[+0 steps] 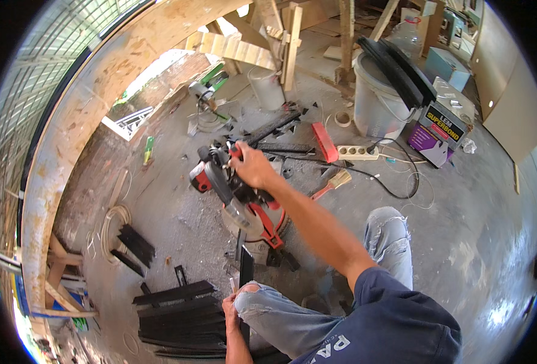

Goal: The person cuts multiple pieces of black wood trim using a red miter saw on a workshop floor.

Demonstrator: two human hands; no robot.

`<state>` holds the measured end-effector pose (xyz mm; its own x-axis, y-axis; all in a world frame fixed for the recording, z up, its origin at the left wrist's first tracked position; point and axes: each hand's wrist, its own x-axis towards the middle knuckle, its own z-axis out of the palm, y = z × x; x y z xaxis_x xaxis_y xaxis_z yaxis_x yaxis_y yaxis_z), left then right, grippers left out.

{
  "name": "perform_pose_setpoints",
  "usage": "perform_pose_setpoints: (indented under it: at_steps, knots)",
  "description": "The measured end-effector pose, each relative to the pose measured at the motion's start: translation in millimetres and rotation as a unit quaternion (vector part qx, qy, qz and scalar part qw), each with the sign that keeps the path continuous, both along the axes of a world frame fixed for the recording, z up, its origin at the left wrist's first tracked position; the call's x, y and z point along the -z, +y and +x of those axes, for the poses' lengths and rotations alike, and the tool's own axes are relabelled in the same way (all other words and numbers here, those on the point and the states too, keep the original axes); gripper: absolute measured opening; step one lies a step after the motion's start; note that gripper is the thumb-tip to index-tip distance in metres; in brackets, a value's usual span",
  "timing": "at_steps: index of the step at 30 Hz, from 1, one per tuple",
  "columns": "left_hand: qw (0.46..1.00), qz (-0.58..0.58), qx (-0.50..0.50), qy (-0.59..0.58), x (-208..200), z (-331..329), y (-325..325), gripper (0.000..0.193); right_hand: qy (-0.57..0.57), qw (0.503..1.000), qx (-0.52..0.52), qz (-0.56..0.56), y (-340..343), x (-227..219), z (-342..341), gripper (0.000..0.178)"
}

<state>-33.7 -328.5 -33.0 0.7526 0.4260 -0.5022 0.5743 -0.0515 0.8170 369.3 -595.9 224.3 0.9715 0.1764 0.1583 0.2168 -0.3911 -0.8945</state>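
My right hand is closed around the handle of a red and black mitre saw standing on the concrete floor. The saw head is tilted, with its grey guard to the left of my hand. Beside my knee, my left hand is closed at a long black strip, whose far end points at the saw base. My knee hides part of the strip. A thin white stick shows by the fingers; its kind is too small to tell. Many black strips lie stacked left of my left hand.
Black offcuts and dust surround the saw. To its right are a brush, a power strip with a black cable, and a white bucket with black strips on top. A coiled hose lies left; a green tool stands beyond.
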Motion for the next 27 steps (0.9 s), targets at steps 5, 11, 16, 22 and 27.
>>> perform_pose_setpoints:
  at_steps: [5,11,16,22,27]
  knots:
    - [0.995,0.102,0.006,-0.013,-89.6,7.8,-44.1,0.039,-0.001,1.000,-0.019,-0.025,9.4,-22.2,31.6,0.055]
    - [0.991,0.102,-0.079,-0.033,-145.4,4.0,-63.4,0.030,0.034,0.998,-0.004,-0.059,17.3,-29.9,45.5,0.058]
    - [0.969,0.140,-0.114,-0.168,-168.5,-0.9,-47.5,0.017,0.046,0.996,-0.016,-0.069,10.0,-35.9,43.4,0.053]
    - [0.919,0.213,-0.179,-0.280,-273.6,10.3,-32.8,0.018,0.065,0.995,-0.024,-0.069,9.5,-36.3,37.8,0.053]
    - [0.863,0.294,-0.288,-0.291,-347.4,25.2,-32.3,0.018,0.050,0.995,-0.008,-0.082,4.9,-26.9,40.5,0.055]
